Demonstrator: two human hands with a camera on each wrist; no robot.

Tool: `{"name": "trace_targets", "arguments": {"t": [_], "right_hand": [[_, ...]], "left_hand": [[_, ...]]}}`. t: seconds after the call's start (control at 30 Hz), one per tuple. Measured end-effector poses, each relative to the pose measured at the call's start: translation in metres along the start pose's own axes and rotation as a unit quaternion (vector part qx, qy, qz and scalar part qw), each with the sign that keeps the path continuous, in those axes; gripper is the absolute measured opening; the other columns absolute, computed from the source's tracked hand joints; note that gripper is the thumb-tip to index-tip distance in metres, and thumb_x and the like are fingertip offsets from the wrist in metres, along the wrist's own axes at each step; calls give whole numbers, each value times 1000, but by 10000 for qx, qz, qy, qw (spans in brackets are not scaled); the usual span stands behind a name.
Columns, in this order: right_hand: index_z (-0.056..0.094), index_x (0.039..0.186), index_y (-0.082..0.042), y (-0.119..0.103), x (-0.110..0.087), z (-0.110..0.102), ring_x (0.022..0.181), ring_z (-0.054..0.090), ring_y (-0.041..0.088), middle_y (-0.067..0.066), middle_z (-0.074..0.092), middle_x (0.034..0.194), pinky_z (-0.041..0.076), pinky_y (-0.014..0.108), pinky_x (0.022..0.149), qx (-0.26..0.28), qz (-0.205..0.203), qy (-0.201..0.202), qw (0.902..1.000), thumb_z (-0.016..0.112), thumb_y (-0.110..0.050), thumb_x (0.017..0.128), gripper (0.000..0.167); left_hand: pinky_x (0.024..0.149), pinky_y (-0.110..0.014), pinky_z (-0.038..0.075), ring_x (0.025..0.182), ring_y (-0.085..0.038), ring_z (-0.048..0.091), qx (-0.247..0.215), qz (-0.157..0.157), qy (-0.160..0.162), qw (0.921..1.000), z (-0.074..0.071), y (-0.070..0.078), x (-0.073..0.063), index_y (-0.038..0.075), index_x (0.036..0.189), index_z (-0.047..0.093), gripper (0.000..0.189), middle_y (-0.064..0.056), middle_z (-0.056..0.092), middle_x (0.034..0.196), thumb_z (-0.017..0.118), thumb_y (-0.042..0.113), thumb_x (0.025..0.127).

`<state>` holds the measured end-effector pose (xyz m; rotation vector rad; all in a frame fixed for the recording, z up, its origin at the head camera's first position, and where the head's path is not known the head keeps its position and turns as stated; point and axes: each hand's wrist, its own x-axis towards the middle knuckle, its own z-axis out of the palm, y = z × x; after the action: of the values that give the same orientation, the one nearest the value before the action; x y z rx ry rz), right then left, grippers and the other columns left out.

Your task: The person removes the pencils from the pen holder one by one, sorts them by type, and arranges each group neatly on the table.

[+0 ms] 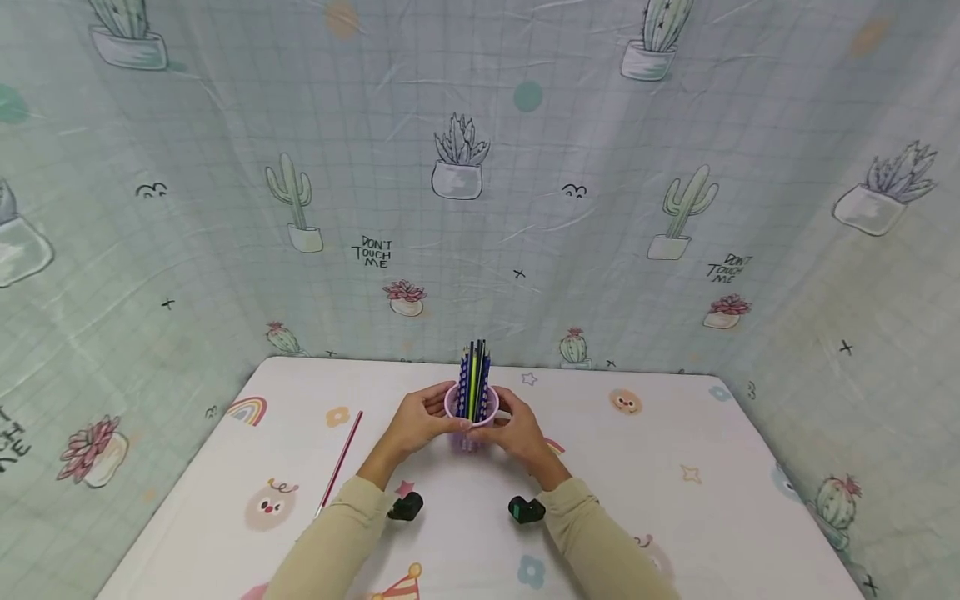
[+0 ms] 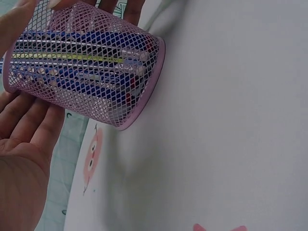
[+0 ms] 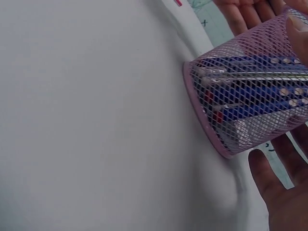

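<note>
A pink mesh pencil cup (image 1: 467, 442) stands nearly upright at the middle of the table, between both hands. Several pencils (image 1: 473, 375), mostly dark blue with one yellow-green, rise out of its mouth; their lower ends show through the mesh in both wrist views. My left hand (image 1: 416, 421) holds the cup's left side, thumb across the front near the rim. From the other side my right hand (image 1: 521, 429) grips it the same way, the thumbs close together. Whether the cup's base touches the table is hard to tell.
Left of the hands, a thin red stick (image 1: 341, 458) lies slanting on the white patterned table (image 1: 615, 475), its near end by the left sleeve. A cactus-print cloth (image 1: 495, 233) hangs behind and on both sides. Dark wrist cameras (image 1: 406, 506) sit below the wrists.
</note>
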<state>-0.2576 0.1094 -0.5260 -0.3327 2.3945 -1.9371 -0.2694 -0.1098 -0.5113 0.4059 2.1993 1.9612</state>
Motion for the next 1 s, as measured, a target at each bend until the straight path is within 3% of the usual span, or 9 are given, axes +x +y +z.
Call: {"name": "trace_targets", "arguments": {"t": [0.27,0.53,0.67,0.87,1.0], "right_hand": [[49,152,-15,-8,-2,-11,135,56,31,11,58,147,49,50,116,76,136,-108,9998,91,-13,80,83],[44,154,-5,-11,-4,-23,138,55,36,18,57,149,49,52,116,313,255,-13,9992,86,-1,81,84],[45,153,-1,-16,-2,-26,136,57,38,21,57,148,55,48,111,471,375,200,9980,80,9,82,79],[56,145,-5,-26,3,-27,130,64,34,18,64,141,60,43,103,237,541,683,9959,77,6,86,64],[63,135,-5,-33,6,-27,123,68,34,21,68,134,62,38,100,233,396,1036,9936,75,7,87,51]], "left_hand": [[111,-35,53,139,-34,59,155,-70,82,9998,1,1,-1,4,153,49,81,-17,58,152,88,13,84],[113,-38,52,139,-34,59,206,-123,118,9996,2,0,-2,4,154,48,80,-18,58,152,87,14,85],[112,-37,53,138,-34,59,150,-121,140,9997,1,-1,-1,3,154,48,80,-18,58,152,87,13,85],[111,-37,53,138,-35,59,84,-59,98,9999,0,-3,1,3,153,49,80,-19,59,151,88,13,84],[112,-38,52,139,-34,59,95,-88,96,9999,1,-3,2,3,153,50,81,-18,58,152,89,14,83]]}}
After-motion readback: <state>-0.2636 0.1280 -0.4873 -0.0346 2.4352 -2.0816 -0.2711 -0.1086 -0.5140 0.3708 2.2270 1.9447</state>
